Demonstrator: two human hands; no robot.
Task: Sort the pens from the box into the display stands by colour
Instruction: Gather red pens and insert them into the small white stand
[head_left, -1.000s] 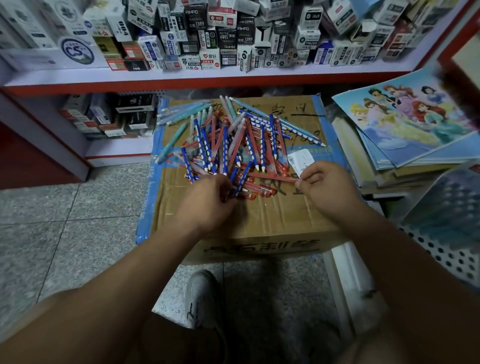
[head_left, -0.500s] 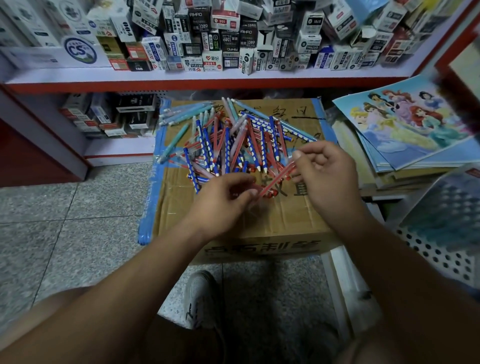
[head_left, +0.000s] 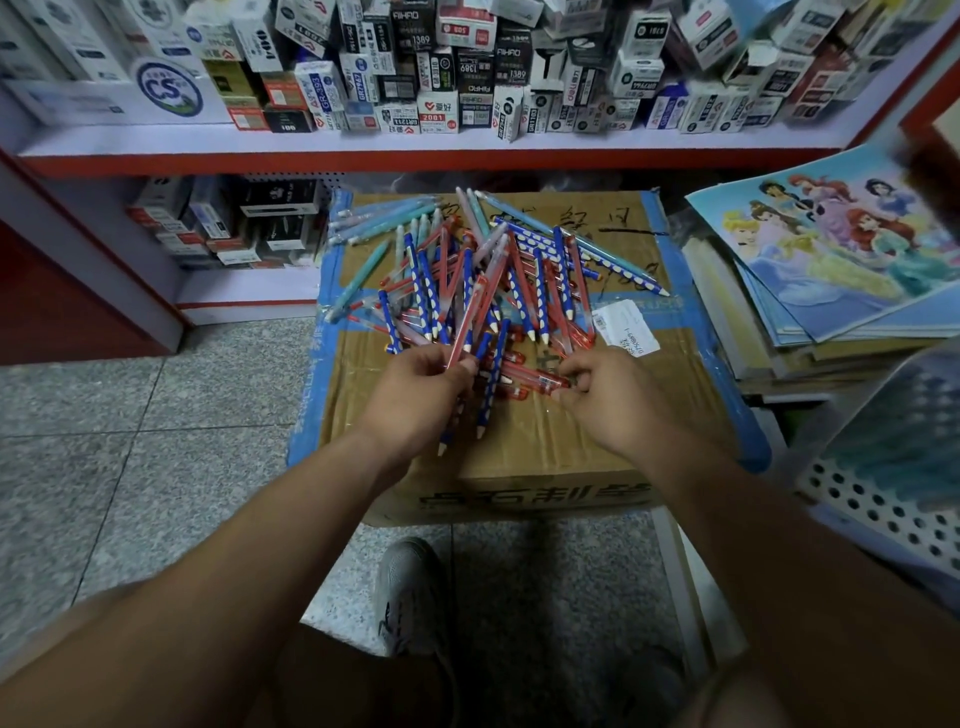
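Dozens of red, blue-dotted and pale teal plastic pens (head_left: 498, 280) lie in one mixed heap on the taped brown cardboard box (head_left: 545, 457), so I'd say I'm barely started. My left hand (head_left: 415, 395) has its fingers curled round a few pens, at least one red. My right hand (head_left: 608, 400) pinches a single red pen (head_left: 535, 380) at the heap's near edge. No display stands in view.

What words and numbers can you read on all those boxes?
"CS": round blue badge.
"1389": black box.
"AIHAO": neighbouring black box.
"2001": white and red box.
White label on the cardboard box: too small to read.
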